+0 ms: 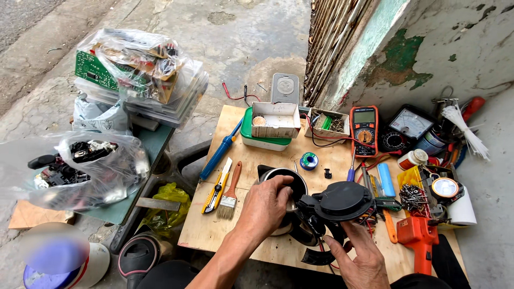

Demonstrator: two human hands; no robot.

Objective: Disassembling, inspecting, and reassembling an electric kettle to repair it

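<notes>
Right now my left hand [266,205] is clamped over the rim of the steel kettle body [284,184], fingers curled inside the mouth, which keeps the round shiny shell from rolling on the plywood board [214,230]. My right hand [360,257] grips from below the kettle's black plastic base [342,202], thumb up beside it, propping it tilted so the underside faces me; thin red wires [369,218] hang out between the two parts, so they stay close together. Kettle sits at the near middle of the board, just in front of me.

Materials: brushed metal pot, smooth and reflective; base is matte moulded plastic, roughly round with a domed cap. I think a handle piece hangs below it, but it is dark and half hidden.

Outward: paintbrush [230,192] with wooden handle and a yellow utility knife [216,190] lie left of the pot, within easy reach. Blue soldering iron [220,151] lies diagonally beyond them. Solder spool [309,160] sits just behind the pot. Orange-cased multimeter [364,130] leans at the back edge, leads trailing. Orange power tool [420,241] lies at the right near edge, beside a yellow tray of screws [413,195]. Bare wood, rough concrete around, clear plastic bags of parts [139,67] stacked off to the left.
</notes>
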